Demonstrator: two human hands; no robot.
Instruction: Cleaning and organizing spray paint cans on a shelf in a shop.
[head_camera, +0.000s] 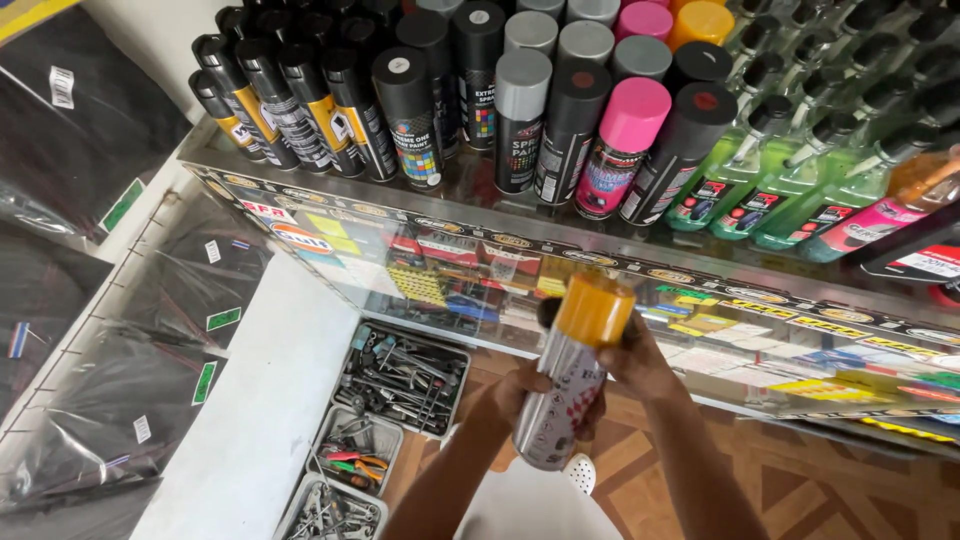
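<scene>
Both hands hold a spray can (562, 400) tilted in front of the glass counter (700, 330). The left hand (530, 392) wraps its silver body low down; the right hand (630, 360) closes around the top, just under the orange cap (594, 310). The can looks light, rigid and smooth, likely slippery; the body gives the surest grip, since the cap could pop off.

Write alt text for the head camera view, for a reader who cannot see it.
Two hands, left hand and right hand, hold a silver spray can with a yellow cap before a glass counter lined with spray cans and green bottles. Tool trays sit below.
</scene>
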